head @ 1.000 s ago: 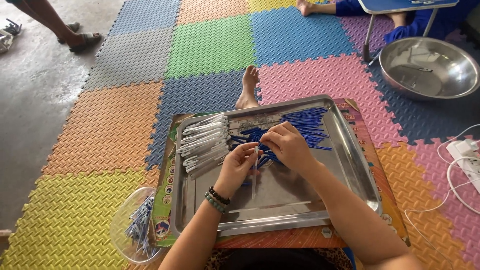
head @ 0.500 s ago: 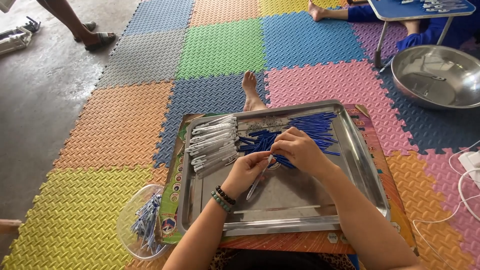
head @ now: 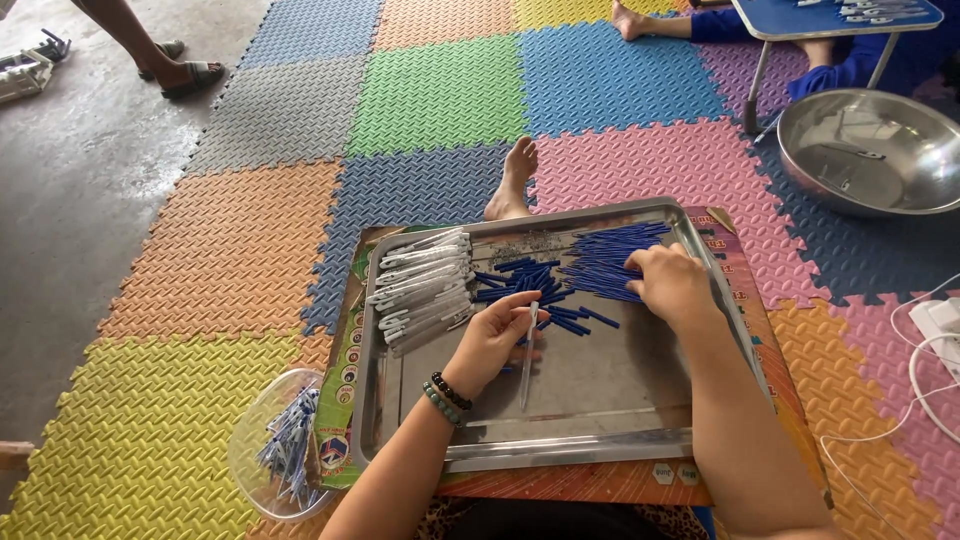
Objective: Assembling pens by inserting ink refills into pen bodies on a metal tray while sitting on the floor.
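Your steel tray (head: 600, 455) sits on a low table (head: 590, 482) over foam mats (head: 430, 95); white barrels (head: 420, 285) and blue refills (head: 600, 260) lie in it.

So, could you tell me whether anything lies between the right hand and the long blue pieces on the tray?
Nothing visible does: the right hand already rests on the long blue pieces in the metal tray, fingertips touching them.

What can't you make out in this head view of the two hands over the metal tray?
- Right hand: its fingertips are buried in the pile of long blue plastic sticks, so any grip is hidden.
- Left hand: its fingers curl over the top of the thin white pen tube.
- Clear plastic bowl: contents too small to identify.
- Round steel basin: cut off by the right edge.
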